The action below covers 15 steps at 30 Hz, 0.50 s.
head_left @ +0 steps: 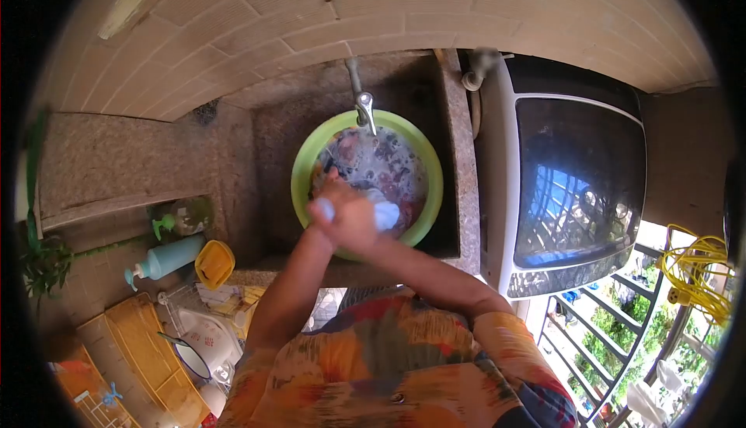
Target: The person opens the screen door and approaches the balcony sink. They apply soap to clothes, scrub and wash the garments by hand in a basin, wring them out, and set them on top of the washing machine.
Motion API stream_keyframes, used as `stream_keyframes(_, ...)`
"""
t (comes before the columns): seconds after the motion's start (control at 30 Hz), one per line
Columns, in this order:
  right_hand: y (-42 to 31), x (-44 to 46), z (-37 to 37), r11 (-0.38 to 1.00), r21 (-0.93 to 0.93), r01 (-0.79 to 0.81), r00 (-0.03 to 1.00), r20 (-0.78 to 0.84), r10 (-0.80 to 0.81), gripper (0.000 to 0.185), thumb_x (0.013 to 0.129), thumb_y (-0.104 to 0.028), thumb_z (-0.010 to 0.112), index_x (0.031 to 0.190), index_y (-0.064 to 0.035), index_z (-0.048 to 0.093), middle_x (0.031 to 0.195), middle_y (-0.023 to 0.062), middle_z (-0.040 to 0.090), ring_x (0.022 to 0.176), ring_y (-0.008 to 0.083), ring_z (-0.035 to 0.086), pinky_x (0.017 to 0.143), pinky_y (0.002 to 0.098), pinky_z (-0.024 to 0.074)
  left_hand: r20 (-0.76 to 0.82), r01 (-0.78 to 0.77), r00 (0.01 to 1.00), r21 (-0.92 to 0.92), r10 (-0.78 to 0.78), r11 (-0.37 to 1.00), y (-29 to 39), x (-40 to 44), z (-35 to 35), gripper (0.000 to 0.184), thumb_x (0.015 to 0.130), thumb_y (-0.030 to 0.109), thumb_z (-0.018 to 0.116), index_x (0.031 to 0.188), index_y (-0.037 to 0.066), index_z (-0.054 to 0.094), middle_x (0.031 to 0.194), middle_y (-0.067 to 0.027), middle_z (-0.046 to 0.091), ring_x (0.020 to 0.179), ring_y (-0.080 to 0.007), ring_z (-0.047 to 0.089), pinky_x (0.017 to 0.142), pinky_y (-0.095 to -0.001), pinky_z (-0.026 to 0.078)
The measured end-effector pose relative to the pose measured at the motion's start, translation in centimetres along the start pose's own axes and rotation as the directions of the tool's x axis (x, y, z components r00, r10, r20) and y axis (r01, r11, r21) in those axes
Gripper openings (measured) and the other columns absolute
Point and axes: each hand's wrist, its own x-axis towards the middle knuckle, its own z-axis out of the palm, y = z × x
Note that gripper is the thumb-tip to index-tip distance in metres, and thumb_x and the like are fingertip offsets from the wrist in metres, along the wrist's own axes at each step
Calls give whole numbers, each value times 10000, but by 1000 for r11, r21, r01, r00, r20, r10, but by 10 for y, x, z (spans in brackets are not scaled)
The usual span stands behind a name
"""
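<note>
A light blue wet cloth (384,212) is bunched between my hands, over the near part of a green basin (437,171). My right hand (353,222) lies across the front and is closed on the cloth, slightly smeared by motion. Partly behind it, my left hand (334,188) also grips the cloth, and a bit of fabric shows near its wrist. Foamy water with dark and reddish clothes (385,160) fills the basin. A metal faucet (364,103) reaches over the basin's far rim.
The basin sits inside a stone sink (464,156). At right stands a washing machine (579,183) with a dark lid, with a yellow cable (691,269) beyond it. A blue pump bottle (167,258) and a yellow container (215,264) are at left.
</note>
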Motion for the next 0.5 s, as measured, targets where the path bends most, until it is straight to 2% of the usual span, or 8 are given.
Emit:
stream_keyframes(0.03, -7, -4, -1, 991, 38, 130, 991, -6, -130, 189, 796, -254, 647, 834, -70, 630, 795, 176, 641, 706, 351, 629, 619, 432, 490, -99, 156, 985, 169, -141, 973, 23, 18, -25, 218, 954, 301, 485, 795, 155, 515, 654, 8, 471, 631, -149, 494, 574, -317, 417)
stream_keyframes(0.1, 15, -6, 5, 990, -121, 77, 997, 21, -75, 222, 781, -284, 646, 848, -73, 631, 762, 150, 633, 659, 342, 625, 585, 428, 486, 158, 224, 959, 91, -237, 970, 15, 18, -42, 200, 943, 313, 498, 852, 143, 552, 700, -1, 522, 674, -153, 536, 617, -326, 449)
stream_keyframes(0.17, 45, 2, 2, 971, -214, -108, 990, 65, 124, 242, 785, -295, 633, 870, -68, 634, 775, 147, 641, 643, 337, 627, 587, 433, 493, -332, 188, 942, 391, -52, 901, 5, -7, -5, 275, 923, 340, 525, 1032, 95, 588, 812, -27, 611, 766, -168, 612, 729, -334, 501)
stream_keyframes(0.27, 79, 24, -24, 862, -272, -428, 868, 142, 476, 321, 820, -365, 592, 890, -62, 670, 818, 205, 651, 772, 356, 637, 689, 411, 511, -438, 440, 868, 461, -233, 771, 15, -8, 25, 323, 940, 353, 492, 1151, 116, 554, 1098, -69, 614, 975, -217, 612, 841, -408, 505)
stream_keyframes(0.3, 86, 22, -29, 857, -154, -492, 833, 202, 515, 341, 829, -378, 600, 904, -53, 674, 822, 191, 659, 773, 321, 646, 697, 383, 507, -406, 408, 881, 395, -242, 823, 19, -10, 29, 368, 930, 309, 530, 1228, 93, 512, 1143, -80, 586, 1016, -221, 591, 846, -394, 504)
stream_keyframes(0.37, 100, 23, -38, 819, 76, -569, 791, 326, 519, 357, 840, -388, 622, 910, -42, 678, 818, 149, 665, 773, 244, 640, 708, 338, 495, -199, 228, 972, 688, -123, 689, 33, -19, 37, 374, 913, 270, 571, 1216, 57, 519, 1073, -79, 602, 987, -206, 595, 849, -362, 497)
stream_keyframes(0.43, 105, 23, -43, 738, 302, -603, 778, 428, 461, 351, 844, -383, 647, 896, -37, 679, 801, 92, 661, 772, 160, 610, 711, 304, 481, -56, 62, 998, 944, -27, 324, 41, -33, 69, 483, 851, 216, 677, 1238, -3, 491, 984, -74, 616, 937, -138, 574, 844, -297, 464)
stream_keyframes(0.5, 91, 27, -47, 770, 361, -527, 807, 498, 319, 326, 846, -352, 664, 872, -28, 672, 789, 51, 640, 779, 118, 564, 722, 282, 471, 81, -60, 975, 993, -209, 105, 49, -29, 63, 444, 849, 209, 677, 1204, -8, 521, 998, -73, 617, 935, -137, 575, 829, -290, 469)
